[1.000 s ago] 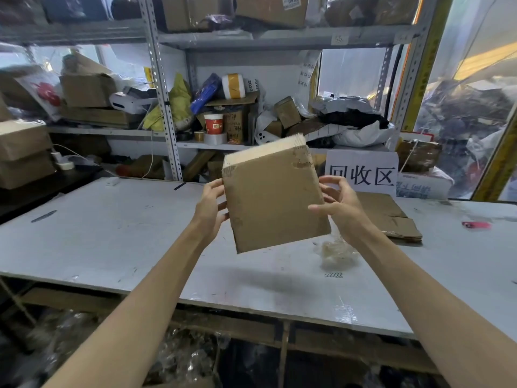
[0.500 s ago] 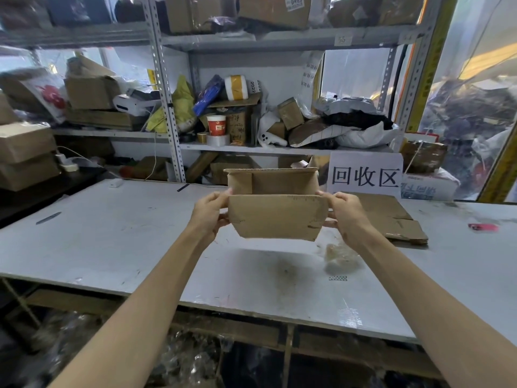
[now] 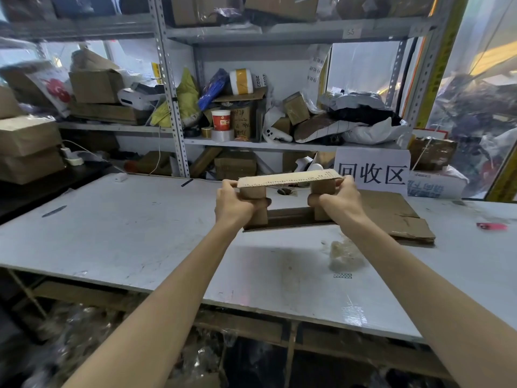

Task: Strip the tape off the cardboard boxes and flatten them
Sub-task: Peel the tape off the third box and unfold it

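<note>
Cardboard box (image 3: 288, 179) held above the bench (image 3: 126, 233) toward its far edge, top panel seen edge-on, left hand (image 3: 233, 201) gripping its left end, right hand (image 3: 340, 198) gripping its right end, flattened cardboard (image 3: 397, 217) lying just behind, crumpled tape wad (image 3: 344, 254) nearer the front edge.

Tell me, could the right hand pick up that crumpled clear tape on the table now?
Probably not yet: the right hand grips the cardboard box. Nothing covers the crumpled tape, so it looks reachable once the hand lets go.
</note>
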Motion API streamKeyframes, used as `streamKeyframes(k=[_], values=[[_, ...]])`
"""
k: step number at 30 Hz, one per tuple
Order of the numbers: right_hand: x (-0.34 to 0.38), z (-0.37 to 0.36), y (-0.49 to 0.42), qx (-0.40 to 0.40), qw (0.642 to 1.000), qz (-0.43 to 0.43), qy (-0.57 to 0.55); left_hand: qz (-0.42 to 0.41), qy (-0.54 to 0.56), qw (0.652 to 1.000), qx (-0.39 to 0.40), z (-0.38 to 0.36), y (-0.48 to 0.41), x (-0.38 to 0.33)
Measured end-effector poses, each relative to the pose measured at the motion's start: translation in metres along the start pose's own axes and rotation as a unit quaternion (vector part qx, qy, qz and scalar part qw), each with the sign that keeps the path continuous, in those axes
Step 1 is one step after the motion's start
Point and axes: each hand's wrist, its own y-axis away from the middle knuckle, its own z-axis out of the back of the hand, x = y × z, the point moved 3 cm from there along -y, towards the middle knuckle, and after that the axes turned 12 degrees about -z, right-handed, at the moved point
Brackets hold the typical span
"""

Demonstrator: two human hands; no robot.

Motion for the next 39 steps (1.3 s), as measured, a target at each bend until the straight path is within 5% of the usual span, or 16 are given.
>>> streamKeyframes(k=[3,11,19,27,33,39], values=[[0.004,0.003,-0.002,0.068,0.997,0.007,-0.034,-0.026,-0.001,1.0,-0.011,0.007,-0.003,-0.003],[-0.008,0.009,-0.007,0.04,0.972,-0.065,-0.222,-0.03,0.101,0.994,-0.042,0.009,-0.008,-0.002],[-0.02,0.012,-0.002,0.168,0.939,-0.086,-0.287,-0.109,0.039,0.989,0.087,-0.005,-0.008,-0.012],[-0.022,0.025,-0.007,0.12,0.901,-0.061,-0.412,-0.175,-0.005,0.976,0.13,-0.029,-0.002,-0.026],[-0.038,0.043,-0.017,0.124,0.908,-0.155,-0.37,-0.073,0.203,0.976,0.009,-0.033,-0.02,-0.027],[-0.048,0.044,-0.011,0.064,0.954,-0.171,-0.239,-0.043,0.381,0.922,0.06,-0.072,-0.015,-0.042]])
